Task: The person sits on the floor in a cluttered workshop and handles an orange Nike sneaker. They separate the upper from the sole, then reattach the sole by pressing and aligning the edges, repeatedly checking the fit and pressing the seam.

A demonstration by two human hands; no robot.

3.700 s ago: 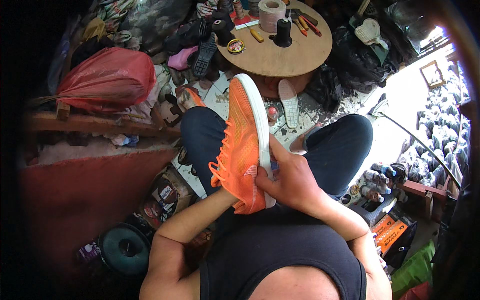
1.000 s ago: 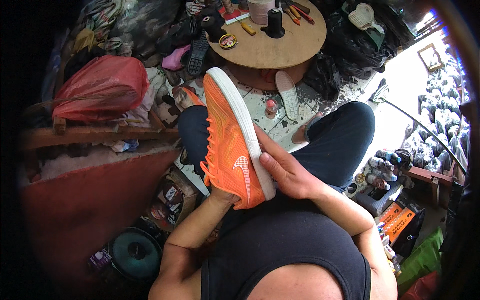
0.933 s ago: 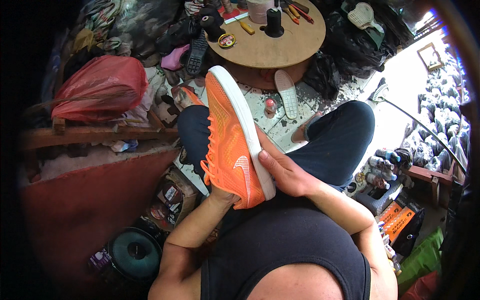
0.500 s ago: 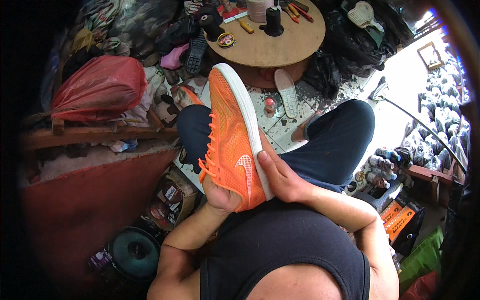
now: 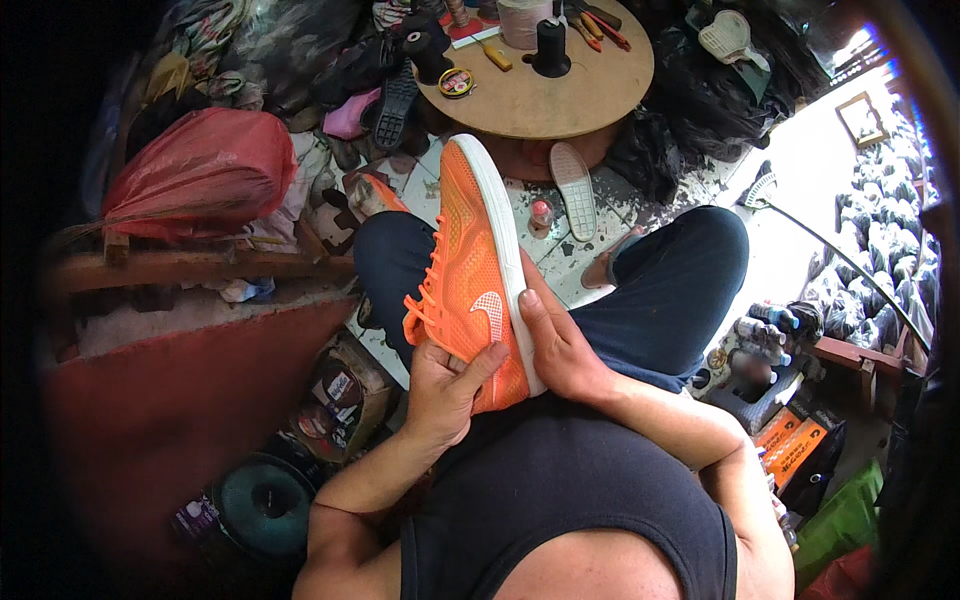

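An orange mesh sneaker (image 5: pixel 465 265) with a white sole and orange laces is held above my lap, on its side, toe pointing away from me. My left hand (image 5: pixel 445 395) grips it by the ankle opening near the heel, the thumb pressed on the outer side below a pale patterned mark. Along the white sole edge lies my right hand (image 5: pixel 562 345), its thumb on the sole's rim and its other fingers mostly hidden underneath. Beyond the shoe, a loose pale shoe sole (image 5: pixel 573 190) and a small jar with a red cap (image 5: pixel 541 216) are on the tiled floor.
A round wooden table (image 5: pixel 590 95) ahead bears thread spools (image 5: pixel 551 48), a yellow-handled tool (image 5: pixel 497 56) and pliers. A red plastic bag (image 5: pixel 205 175) lies at left, above a wooden beam (image 5: pixel 200 270). Bottles (image 5: pixel 765 335) and boxes (image 5: pixel 790 445) crowd the right side.
My left thumb has come round onto the sneaker's outer side; before, that hand was tucked under the heel. The sneaker has shifted slightly right, and my right hand still rests on the sole.
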